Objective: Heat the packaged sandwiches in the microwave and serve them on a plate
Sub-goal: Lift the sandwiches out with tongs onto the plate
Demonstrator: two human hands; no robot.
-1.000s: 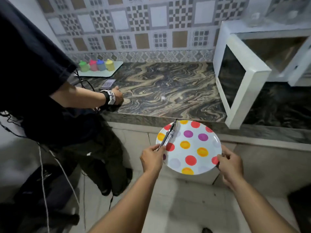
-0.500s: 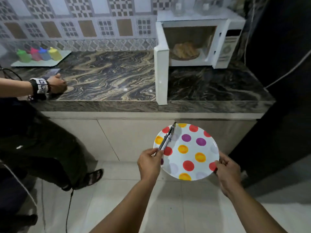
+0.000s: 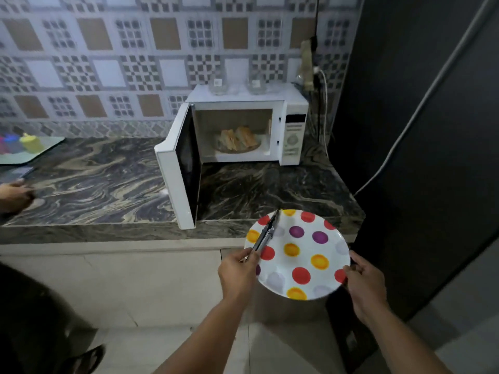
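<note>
A white plate [image 3: 305, 255] with coloured dots is held in front of the counter edge. My left hand [image 3: 237, 273] grips its left rim together with metal tongs [image 3: 266, 233] that lie across the plate. My right hand [image 3: 364, 282] grips the right rim. The white microwave [image 3: 293, 130] stands at the back of the counter with its door [image 3: 179, 168] swung open to the left. Inside, the sandwiches [image 3: 237, 137] sit on the glass turntable.
The marble counter [image 3: 94, 184] stretches left. A tray with coloured small bottles [image 3: 29, 143] sits at its far left. Another person's hand [image 3: 13, 195] rests on the counter edge there. A dark wall with a cable [image 3: 421, 103] stands on the right.
My view has swung right and back, so the open microwave with the sandwiches is now central. The plate and tongs stay held in both hands, drifting slightly right.
</note>
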